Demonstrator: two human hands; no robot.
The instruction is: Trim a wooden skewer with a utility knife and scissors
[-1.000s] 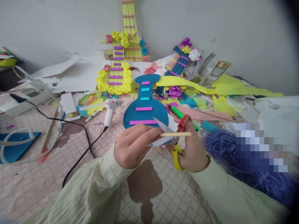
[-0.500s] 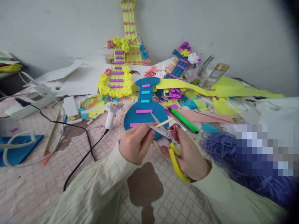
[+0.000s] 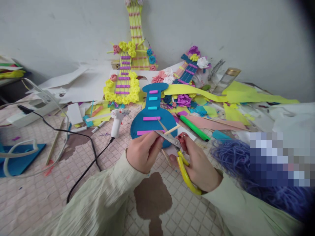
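The worktop (image 3: 36, 203) is strewn with paper scraps (image 3: 233, 111). On it, near the middle, a blue guitar-shaped piece (image 3: 154, 113) is crossed by purple and light-blue strips (image 3: 150, 118). Scissors (image 3: 177, 143) with parted blades are gripped by the fingers of the right hand (image 3: 200, 165). At the blades, a thin wooden stick (image 3: 172, 130) is pinched by the left hand's (image 3: 141, 150) closed fingers.

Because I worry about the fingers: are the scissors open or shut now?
Open: the scissors have their blades spread apart in a V, with a pale stick across them.
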